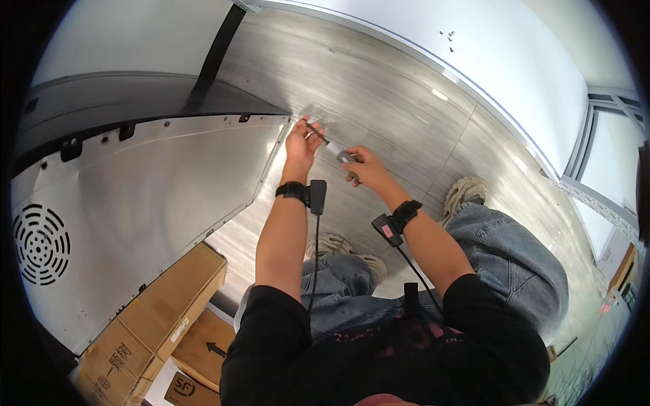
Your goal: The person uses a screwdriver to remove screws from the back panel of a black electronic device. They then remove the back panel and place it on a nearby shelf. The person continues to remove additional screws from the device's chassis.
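Note:
My right hand [364, 167] is closed around the grey handle of a screwdriver [343, 156]. Its dark shaft runs up and left to my left hand [302, 140]. The fingers of that hand are curled at the shaft's tip, thumb and forefinger pinched together; whatever small piece lies between them is hidden. Both hands are beside the far right corner of a large silver metal panel [156, 183], part of a cabinet lying or standing at my left. Just past my left fingertips, a clear plastic piece [323, 120] lies on the floor.
Cardboard boxes [152, 304] stand by the panel at the lower left. A white surface [501, 74] at the upper right carries several small dark pieces [450, 39]. Wood-look floor [393, 88] stretches ahead. Cables hang from both wrist straps; my shoes [466, 193] are close by.

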A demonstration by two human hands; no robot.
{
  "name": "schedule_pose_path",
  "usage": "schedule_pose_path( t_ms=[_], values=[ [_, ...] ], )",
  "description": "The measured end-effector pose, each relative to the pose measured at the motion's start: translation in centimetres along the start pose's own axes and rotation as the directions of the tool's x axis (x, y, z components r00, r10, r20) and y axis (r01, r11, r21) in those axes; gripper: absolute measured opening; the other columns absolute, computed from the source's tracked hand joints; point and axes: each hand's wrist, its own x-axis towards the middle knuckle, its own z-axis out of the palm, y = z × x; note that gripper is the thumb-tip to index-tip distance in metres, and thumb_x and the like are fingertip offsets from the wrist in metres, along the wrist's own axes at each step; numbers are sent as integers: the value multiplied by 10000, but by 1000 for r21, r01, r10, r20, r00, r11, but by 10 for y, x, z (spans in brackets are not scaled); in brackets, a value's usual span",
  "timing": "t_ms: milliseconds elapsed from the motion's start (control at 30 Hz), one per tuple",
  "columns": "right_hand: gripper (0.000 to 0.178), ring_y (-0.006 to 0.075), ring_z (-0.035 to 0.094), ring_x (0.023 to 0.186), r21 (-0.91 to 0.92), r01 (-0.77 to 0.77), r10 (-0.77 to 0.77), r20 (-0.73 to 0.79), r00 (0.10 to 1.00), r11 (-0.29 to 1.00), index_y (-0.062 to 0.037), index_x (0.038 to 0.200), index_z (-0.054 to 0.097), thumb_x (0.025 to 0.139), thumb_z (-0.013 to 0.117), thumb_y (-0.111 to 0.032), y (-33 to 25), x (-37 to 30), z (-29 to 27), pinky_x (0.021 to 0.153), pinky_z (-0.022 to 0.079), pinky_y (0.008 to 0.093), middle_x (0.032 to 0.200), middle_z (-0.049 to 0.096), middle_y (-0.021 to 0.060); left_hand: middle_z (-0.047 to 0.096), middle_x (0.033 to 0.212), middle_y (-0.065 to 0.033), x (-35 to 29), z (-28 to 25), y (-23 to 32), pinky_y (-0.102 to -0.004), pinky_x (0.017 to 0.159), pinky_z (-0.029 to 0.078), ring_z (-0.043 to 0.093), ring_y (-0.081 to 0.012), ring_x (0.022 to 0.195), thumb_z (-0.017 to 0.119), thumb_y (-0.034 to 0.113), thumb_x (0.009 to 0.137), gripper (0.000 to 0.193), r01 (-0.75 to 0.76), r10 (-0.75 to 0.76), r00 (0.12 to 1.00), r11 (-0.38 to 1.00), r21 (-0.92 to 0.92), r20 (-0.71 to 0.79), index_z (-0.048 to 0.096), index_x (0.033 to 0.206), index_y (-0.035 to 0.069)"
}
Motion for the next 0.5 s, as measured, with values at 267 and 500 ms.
schedule_pose_path(
  t_ms=[267, 500],
  values=[
    [403, 101, 543, 592, 106, -112, 122, -91, 988, 988, -29, 1179, 497, 891, 583, -297, 5, 12, 17, 526, 477, 250, 898, 587, 73, 596, 965, -28, 8, -11, 14, -319, 713, 513, 609, -175, 821, 425, 228, 974, 229, 7, -3, 990, 1000, 25, -142, 525, 1144, 113],
    [384, 88, 508, 543, 189, -30, 48, -92, 995, 982, -42, 1166, 523, 910, 555, -326, 37, 36, 17, 496, 446, 250, 854, 596, 63, 604, 971, -24, 17, -17, 16, -311, 677, 513, 605, -170, 817, 477, 210, 955, 199, -23, 27, 983, 999, 28, -180, 543, 1112, 107]
  ],
)
